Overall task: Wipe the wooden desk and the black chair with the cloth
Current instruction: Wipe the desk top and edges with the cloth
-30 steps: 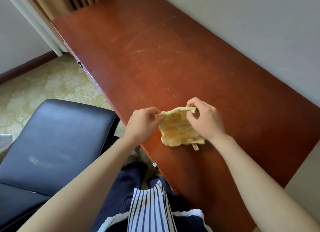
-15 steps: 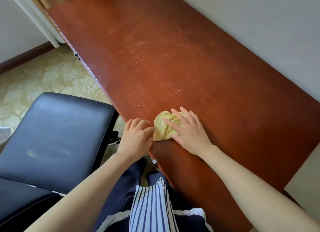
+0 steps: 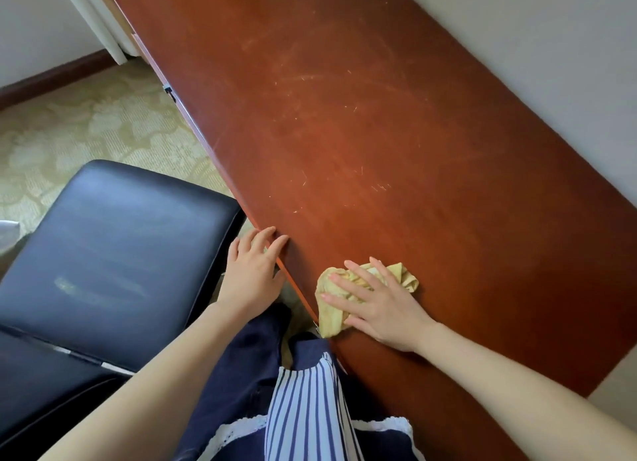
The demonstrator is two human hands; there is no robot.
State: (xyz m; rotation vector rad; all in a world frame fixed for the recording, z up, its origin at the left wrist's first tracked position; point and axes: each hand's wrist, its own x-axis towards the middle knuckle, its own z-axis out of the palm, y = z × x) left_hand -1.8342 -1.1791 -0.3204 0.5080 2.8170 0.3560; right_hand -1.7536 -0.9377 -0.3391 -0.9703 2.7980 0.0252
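Observation:
A crumpled yellow cloth (image 3: pixel 330 314) lies on the reddish wooden desk (image 3: pixel 362 123), close to its near edge. My right hand (image 3: pixel 374 300) presses flat on the cloth with straight, spread fingers. My left hand (image 3: pixel 251 271) rests on the desk's edge to the left of the cloth, fingertips on the wood, holding nothing. The black chair (image 3: pixel 113 254) stands to the left of the desk, its padded seat showing faint dusty smears.
A pale wall (image 3: pixel 551 64) runs along the desk's far side. Patterned beige carpet (image 3: pixel 86 129) lies left of the desk, with a white frame (image 3: pixel 93 19) and dark skirting board at the back. My dark skirt and striped apron (image 3: pixel 303 409) are at the desk's near edge.
Both hands held the cloth spread above the desk; then the right hand pressed it down and slid it toward the near edge. The left hand let go and settled on the desk's edge.

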